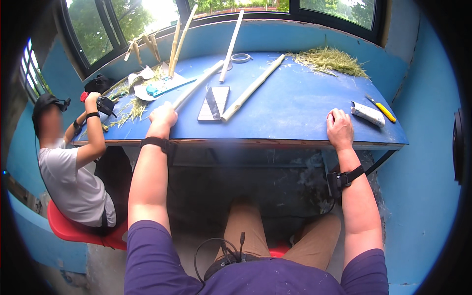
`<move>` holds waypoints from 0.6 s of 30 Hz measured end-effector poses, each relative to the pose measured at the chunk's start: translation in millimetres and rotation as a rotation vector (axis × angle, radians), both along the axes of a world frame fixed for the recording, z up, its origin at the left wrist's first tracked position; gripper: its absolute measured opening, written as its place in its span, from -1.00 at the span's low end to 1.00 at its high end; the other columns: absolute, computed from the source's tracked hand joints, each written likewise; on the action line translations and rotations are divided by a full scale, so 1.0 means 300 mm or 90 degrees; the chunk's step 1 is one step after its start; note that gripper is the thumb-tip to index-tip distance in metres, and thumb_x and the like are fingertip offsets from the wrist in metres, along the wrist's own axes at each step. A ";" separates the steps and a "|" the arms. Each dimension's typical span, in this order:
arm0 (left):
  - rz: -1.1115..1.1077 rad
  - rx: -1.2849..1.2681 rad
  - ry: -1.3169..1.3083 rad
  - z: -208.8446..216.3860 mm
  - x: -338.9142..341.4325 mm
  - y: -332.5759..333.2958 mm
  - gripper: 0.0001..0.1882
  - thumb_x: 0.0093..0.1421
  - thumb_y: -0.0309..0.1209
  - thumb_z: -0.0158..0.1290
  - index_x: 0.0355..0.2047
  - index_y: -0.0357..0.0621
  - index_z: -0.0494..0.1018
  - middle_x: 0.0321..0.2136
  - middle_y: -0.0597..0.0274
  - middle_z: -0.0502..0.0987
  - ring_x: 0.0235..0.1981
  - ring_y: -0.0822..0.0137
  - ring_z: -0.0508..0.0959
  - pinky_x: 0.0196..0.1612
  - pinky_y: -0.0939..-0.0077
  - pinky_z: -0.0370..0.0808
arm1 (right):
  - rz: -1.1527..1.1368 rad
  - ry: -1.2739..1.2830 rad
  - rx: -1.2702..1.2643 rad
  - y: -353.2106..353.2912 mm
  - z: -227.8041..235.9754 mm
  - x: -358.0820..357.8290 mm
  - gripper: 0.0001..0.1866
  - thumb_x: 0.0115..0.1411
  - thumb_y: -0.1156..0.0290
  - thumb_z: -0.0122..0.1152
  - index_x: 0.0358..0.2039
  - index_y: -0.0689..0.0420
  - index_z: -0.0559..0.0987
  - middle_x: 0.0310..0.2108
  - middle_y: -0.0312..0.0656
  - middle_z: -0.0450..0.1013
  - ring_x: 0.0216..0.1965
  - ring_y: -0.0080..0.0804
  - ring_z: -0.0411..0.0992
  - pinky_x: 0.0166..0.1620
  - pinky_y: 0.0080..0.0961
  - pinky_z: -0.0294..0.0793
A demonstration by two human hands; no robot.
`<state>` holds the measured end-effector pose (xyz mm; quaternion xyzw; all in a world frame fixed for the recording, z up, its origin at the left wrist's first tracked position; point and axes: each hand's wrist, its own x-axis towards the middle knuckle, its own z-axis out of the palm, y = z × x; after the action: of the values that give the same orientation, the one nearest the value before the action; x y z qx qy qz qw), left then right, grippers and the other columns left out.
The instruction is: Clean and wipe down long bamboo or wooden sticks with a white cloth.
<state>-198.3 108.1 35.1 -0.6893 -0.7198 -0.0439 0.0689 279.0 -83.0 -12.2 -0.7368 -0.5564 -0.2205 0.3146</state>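
My left hand [163, 117] is closed around the near end of a pale bamboo stick [199, 84] that slants away to the right over the blue table. My right hand [340, 129] rests at the table's front edge with its fingers curled, and nothing shows in them. To its right lie a crumpled pale wrapped packet [368, 114] and a yellow utility knife [381, 108]. Between my hands are a longer bamboo stick [253, 89] and a flat rectangular thing [214, 103] with a dark diagonal band.
Dry straw [328, 61] is heaped at the back right of the table [305, 103]. A tape roll [241, 58] lies near another stick [231, 46]. At left, a person [73, 172] on a red chair [73, 228] works beside straw scraps and a blue-handled tool [169, 87].
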 end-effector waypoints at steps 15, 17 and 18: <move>-0.500 -0.292 -1.068 0.022 0.326 -0.256 -0.86 0.25 -0.35 0.04 -0.28 -0.11 0.35 -0.53 0.37 0.35 -0.59 0.56 0.33 -0.54 0.65 0.31 | 0.230 0.311 -0.110 0.075 0.052 0.006 -0.73 0.20 0.23 0.12 -0.19 0.13 0.53 -0.18 -0.16 0.49 -0.12 -0.28 0.43 -0.07 -0.33 0.40; -0.523 -0.354 -1.145 0.002 0.452 -0.312 -0.87 0.25 -0.37 0.04 -0.27 -0.12 0.35 -0.50 0.38 0.36 -0.56 0.54 0.34 -0.50 0.63 0.32 | 0.481 0.630 -0.109 0.091 0.169 -0.191 -0.57 0.22 0.12 0.15 -0.01 0.12 0.47 -0.13 -0.22 0.49 -0.06 -0.43 0.40 -0.03 -0.40 0.38; -0.555 -0.373 -1.139 -0.005 0.520 -0.335 -0.87 0.26 -0.37 0.03 -0.25 -0.11 0.35 -0.51 0.39 0.35 -0.55 0.53 0.34 -0.47 0.62 0.33 | 0.546 0.755 -0.103 0.055 0.259 -0.286 -0.48 0.22 0.07 0.16 0.08 0.12 0.42 -0.11 -0.25 0.48 -0.05 -0.48 0.38 -0.01 -0.42 0.36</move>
<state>-42.2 7.5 33.7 -0.5948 -0.1786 -0.3843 -0.6831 193.4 -66.4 65.4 -0.4707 -0.5468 0.3989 0.5660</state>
